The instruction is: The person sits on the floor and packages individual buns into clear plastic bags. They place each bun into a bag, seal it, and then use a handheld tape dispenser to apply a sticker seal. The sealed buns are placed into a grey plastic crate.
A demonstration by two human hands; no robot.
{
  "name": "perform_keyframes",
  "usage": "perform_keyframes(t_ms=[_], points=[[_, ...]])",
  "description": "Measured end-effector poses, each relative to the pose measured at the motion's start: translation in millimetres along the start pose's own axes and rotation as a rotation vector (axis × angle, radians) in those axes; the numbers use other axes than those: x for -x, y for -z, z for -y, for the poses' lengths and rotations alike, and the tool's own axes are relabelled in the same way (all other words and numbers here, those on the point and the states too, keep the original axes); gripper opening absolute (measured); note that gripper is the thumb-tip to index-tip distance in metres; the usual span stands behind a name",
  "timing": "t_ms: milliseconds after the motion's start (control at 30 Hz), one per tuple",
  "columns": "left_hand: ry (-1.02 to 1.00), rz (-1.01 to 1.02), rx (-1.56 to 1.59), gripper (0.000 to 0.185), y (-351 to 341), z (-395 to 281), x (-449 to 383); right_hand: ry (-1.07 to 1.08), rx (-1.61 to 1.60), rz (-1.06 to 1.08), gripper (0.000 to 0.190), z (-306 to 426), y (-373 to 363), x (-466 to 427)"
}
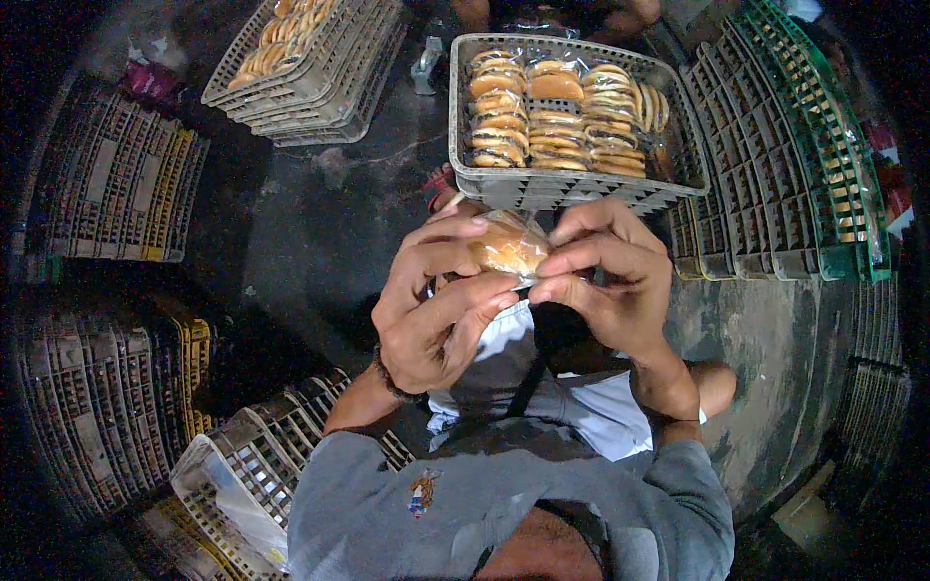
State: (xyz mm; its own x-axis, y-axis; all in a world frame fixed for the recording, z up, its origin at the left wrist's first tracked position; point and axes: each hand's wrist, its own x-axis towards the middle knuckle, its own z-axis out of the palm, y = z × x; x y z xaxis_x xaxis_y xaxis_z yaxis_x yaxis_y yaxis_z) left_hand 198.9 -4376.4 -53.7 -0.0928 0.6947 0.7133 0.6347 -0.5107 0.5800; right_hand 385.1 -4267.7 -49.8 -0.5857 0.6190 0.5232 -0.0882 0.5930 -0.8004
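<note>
A round bread bun in clear plastic film (510, 245) is held up between both hands, in front of the person's chest. My left hand (439, 301) grips the bun's left side and the lower edge of its wrapper. On the other side, my right hand (610, 272) pinches the wrapper between thumb and fingers. Just beyond the hands stands a grey plastic crate (581, 180) holding rows of filled buns (556, 141), many in clear wrapping.
Stacked crates with more buns (298, 94) stand at the upper left. Tall crate stacks (755, 145) rise at the right, one crate (835, 145) green. Other crates (116, 181) line the left, and an open crate (240, 472) lies near my left elbow.
</note>
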Motion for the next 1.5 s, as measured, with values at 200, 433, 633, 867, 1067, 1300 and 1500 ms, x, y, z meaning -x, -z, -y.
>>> perform_keyframes(t_ms=[200, 433, 633, 867, 1067, 1300, 1500], points=[[0.208, -0.246, 0.247, 0.02, -26.4, 10.9, 3.6, -0.549, -0.424, 0.055, 0.022, 0.9, -12.1, -9.8], [0.466, -0.069, 0.291, 0.02, -25.9, 27.8, -20.1, -0.548, -0.644, 0.007, 0.017, -2.8, -13.8, -29.8], [0.75, 0.002, 0.77, 0.036, -49.1, 68.9, -54.1, -0.499, -0.701, -0.336, 0.029, -29.3, 32.3, -20.5], [0.97, -0.01, 1.117, 0.049, -82.7, 112.4, -123.4, -1.021, 0.264, -0.311, 0.022, -345.1, 60.0, 217.8], [1.056, 0.079, 1.337, 0.042, -97.5, 128.8, -102.3, -1.264, 0.235, -0.306, 0.028, -401.5, 10.8, 302.7], [1.09, -0.2, 1.013, 0.033, -99.1, 127.3, -99.1, -1.391, 0.489, -0.16, 0.035, -469.9, 22.2, 315.3], [1.114, -0.222, 1.079, 0.033, -94.7, 126.6, -89.9, -1.433, 0.266, -0.087, 0.039, -449.6, 17.2, 280.9]])
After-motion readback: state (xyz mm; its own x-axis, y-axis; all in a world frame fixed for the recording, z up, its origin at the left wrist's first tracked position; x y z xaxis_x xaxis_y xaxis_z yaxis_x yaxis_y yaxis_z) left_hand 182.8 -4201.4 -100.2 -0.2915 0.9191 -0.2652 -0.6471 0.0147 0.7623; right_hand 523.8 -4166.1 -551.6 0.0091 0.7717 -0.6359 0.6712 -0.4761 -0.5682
